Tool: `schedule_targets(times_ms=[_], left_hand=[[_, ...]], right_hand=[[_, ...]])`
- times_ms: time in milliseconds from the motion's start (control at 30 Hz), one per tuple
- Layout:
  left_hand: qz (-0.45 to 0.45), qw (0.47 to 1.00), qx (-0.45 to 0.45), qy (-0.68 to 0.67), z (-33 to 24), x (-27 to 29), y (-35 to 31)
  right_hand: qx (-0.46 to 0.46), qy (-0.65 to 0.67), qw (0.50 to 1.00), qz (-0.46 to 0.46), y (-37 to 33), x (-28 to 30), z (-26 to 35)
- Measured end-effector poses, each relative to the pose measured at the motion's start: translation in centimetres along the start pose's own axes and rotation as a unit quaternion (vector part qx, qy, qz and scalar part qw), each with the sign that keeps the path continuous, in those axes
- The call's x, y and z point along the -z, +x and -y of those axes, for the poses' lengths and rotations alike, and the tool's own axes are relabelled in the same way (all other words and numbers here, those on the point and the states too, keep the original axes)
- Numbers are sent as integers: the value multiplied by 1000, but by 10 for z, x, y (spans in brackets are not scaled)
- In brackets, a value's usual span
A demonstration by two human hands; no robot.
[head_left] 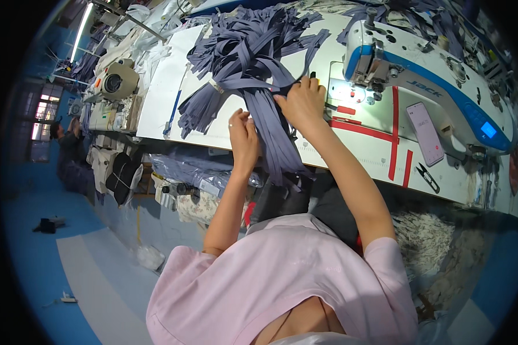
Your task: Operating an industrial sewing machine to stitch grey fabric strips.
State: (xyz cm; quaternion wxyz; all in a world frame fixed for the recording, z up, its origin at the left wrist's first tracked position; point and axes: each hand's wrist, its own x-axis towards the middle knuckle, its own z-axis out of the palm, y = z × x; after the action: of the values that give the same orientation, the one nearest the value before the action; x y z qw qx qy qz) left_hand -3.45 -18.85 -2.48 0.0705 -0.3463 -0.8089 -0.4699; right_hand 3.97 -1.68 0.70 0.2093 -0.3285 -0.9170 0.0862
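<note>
A big heap of grey-blue fabric strips [244,43] lies on the white sewing table. From it a tied bunch [198,112] fans out to the left, and a long bunch of strips [270,129] hangs over the table's front edge. My left hand [245,141] is beside the hanging bunch, its fingers loosely bent and apart, with nothing visible in them. On the other side, my right hand [305,103] has its fingers closed on a fabric strip at the bunch's upper end. A small dark object [312,75] shows just beyond its fingertips; I cannot tell its kind.
At the right stands a white and blue sewing machine [408,72] with its lamp lit. Red tape [394,132], a phone [425,133] and thread snips [428,178] lie near it. Another sewing machine [114,81] is at the left, with a person [72,152] farther off.
</note>
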Motion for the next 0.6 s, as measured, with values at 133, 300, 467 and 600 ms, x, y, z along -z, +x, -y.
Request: schedule_targets(times_ms=[133, 300, 467, 600], left_hand=[[42, 996, 47, -55, 27, 0, 35], [16, 995, -90, 47, 32, -4, 51], [10, 993, -70, 96, 32, -4, 49], [33, 987, 104, -118, -7, -3, 20]], right_hand=[[-31, -40, 999, -19, 35, -32, 17], [10, -27, 999, -24, 39, -29, 6], [30, -85, 996, 24, 6, 3, -17], [77, -126, 989, 13, -8, 20, -45]])
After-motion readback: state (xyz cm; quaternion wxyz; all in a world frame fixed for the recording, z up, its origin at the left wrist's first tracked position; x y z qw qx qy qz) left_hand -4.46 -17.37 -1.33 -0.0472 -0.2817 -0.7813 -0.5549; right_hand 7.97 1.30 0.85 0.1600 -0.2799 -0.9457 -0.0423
